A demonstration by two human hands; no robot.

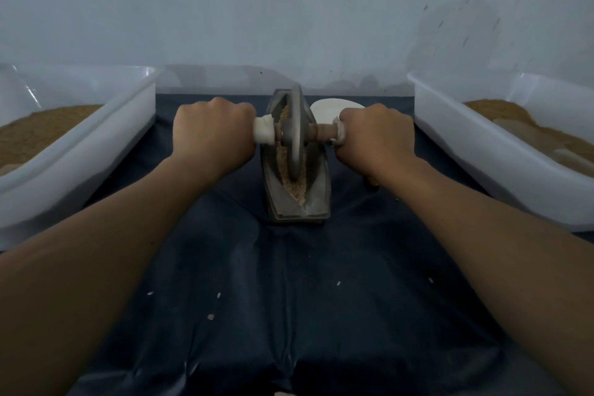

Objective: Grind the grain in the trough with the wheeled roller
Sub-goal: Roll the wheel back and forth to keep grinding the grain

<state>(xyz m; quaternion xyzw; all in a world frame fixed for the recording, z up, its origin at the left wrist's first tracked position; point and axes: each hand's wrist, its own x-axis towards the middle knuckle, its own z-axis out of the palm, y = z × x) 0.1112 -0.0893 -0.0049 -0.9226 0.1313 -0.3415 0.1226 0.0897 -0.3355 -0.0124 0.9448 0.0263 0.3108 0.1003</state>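
A narrow grey metal trough (316, 199) lies lengthwise on a dark sheet in the middle of the view. Crushed tan grain (291, 187) fills its groove. The wheeled roller (296, 132), a grey disc on a cross axle, stands upright in the groove near the trough's middle. My left hand (213, 135) grips the left, white-wrapped end of the axle. My right hand (376, 135) grips the right end, whose wrap shows just beside the knuckles. Both fists hide the handle ends.
A white tub (96, 151) with brown grain stands at the left, another white tub (475, 151) with grain at the right. A white dish (328, 108) sits behind the trough. The dark sheet (289, 299) carries a few stray grains. A pale wall rises close behind.
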